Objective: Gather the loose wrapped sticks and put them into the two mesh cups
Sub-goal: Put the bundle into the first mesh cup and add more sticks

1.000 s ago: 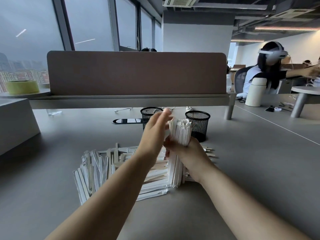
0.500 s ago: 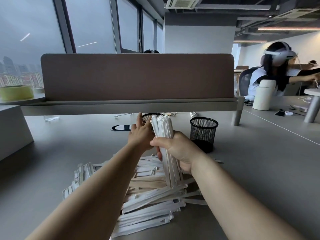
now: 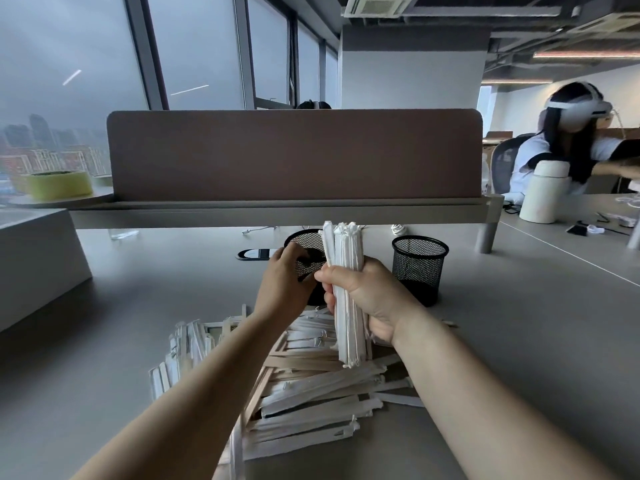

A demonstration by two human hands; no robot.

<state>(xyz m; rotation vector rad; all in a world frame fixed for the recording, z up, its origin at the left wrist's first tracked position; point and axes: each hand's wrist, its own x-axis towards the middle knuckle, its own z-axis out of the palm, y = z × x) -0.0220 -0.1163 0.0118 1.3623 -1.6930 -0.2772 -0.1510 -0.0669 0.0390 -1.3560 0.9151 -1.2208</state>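
R hand [image 3: 369, 296] clenched round an upright bundle of wrapped sticks [image 3: 343, 251], L hand [image 3: 284, 285] curled onto the left mesh cup [image 3: 306, 241], loose pile [image 3: 311, 393] on desk [image 3: 519, 341] below.

We record matt white paper, crimped at the ends, on the bundle of wrapped sticks [image 3: 343, 247] in the right grip [image 3: 367, 296]. Below that grip, the loose pile [image 3: 311, 386] shows the same paper and some bare pale wood. The left mesh cup [image 3: 304, 242], held by the left grip [image 3: 282, 285], and the right mesh cup [image 3: 419, 268], beside the right grip, are matt black metal mesh. The desk [image 3: 536, 341] is smooth grey with a faint sheen.
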